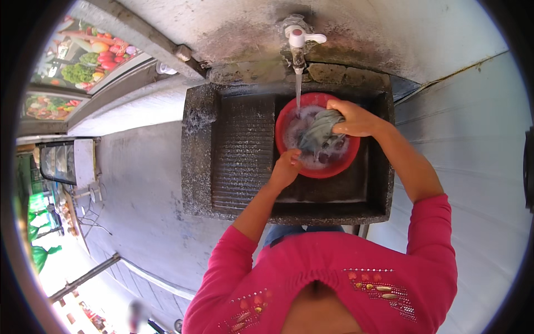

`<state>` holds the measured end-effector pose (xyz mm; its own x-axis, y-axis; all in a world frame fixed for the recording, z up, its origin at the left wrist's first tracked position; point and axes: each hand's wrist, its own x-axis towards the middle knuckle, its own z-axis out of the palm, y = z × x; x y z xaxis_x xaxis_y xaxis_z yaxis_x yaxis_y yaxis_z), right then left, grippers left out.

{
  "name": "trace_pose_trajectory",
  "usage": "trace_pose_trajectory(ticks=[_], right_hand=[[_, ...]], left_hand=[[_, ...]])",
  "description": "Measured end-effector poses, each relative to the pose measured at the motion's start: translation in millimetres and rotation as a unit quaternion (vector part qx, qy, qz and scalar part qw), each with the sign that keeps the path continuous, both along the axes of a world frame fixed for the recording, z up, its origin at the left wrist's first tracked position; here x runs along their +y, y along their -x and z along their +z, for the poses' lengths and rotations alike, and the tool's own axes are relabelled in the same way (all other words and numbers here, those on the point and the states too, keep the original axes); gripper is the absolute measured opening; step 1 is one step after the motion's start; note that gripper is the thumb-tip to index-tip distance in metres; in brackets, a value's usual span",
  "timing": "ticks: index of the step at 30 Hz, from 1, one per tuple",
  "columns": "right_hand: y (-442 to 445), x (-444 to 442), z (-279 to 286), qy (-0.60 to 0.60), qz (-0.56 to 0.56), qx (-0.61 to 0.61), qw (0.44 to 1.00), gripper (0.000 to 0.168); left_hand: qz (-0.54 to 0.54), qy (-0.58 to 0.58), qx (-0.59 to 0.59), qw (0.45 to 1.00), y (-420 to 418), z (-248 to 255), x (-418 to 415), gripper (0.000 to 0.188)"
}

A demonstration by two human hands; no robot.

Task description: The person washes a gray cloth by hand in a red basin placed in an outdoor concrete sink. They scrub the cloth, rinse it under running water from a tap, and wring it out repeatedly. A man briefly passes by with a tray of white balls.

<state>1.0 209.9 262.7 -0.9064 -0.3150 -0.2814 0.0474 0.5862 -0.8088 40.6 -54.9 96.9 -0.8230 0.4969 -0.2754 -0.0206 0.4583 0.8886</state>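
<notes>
A red plastic basin [284, 118] of sudsy water stands in the right part of a dark stone laundry sink [198, 167]. My right hand [353, 119] grips a wet grey-green cloth [320, 127] at the basin's right side, and the cloth's lower end reaches into the suds. At the lower left rim is my left hand [288, 165], its fingers curled over the edge near the cloth; whether they hold anything is not clear. Water runs into the basin from a tap with a white lever handle [297, 37].
A ribbed washboard [244, 154] forms the sink's left part. Behind the sink rises a stained wall [242, 37], and a pale panel wall [463, 137] borders it at the right. Vegetable-print panels [94, 58] are at the upper left.
</notes>
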Motion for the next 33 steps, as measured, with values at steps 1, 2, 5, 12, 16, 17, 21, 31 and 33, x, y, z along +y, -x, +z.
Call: trace_pose_trajectory(ticks=[1,2,5,12,16,17,21,31,33], right_hand=[[-4,0,28,0.017,0.006,0.01,1.0,0.027],[-8,1,54,0.033,0.011,0.02,0.999,0.025],[-20,1,114,0.072,-0.044,0.017,0.996,0.023],[-22,4,110,0.161,-0.162,0.006,0.974,0.023],[-16,-9,42,0.171,-0.207,-0.075,0.96,0.016],[-17,-7,10,0.13,-0.188,-0.072,0.971,0.015],[-26,-3,-125,-0.015,-0.156,-0.13,0.979,0.024],[-57,-46,-337,0.041,-0.398,-0.166,0.901,0.057],[-18,-30,-297,-0.391,-0.097,-0.246,0.882,0.056]], left_hand=[[0.003,-0.013,-0.007,1.0,1,3,0,0.036],[0.004,-0.026,-0.015,1.0,3,6,0,0.036],[0.008,-0.039,-0.033,0.999,-1,8,-5,0.036],[0.031,-0.036,-0.059,0.997,-1,-6,-26,0.033],[0.074,-0.067,-0.051,0.994,9,3,-49,0.034],[0.095,-0.083,-0.05,0.991,12,0,-53,0.034],[0.142,-0.08,-0.114,0.98,28,29,-75,0.037],[0.192,-0.123,-0.142,0.963,16,35,-105,0.037],[0.205,-0.104,-0.155,0.961,16,54,-109,0.037]])
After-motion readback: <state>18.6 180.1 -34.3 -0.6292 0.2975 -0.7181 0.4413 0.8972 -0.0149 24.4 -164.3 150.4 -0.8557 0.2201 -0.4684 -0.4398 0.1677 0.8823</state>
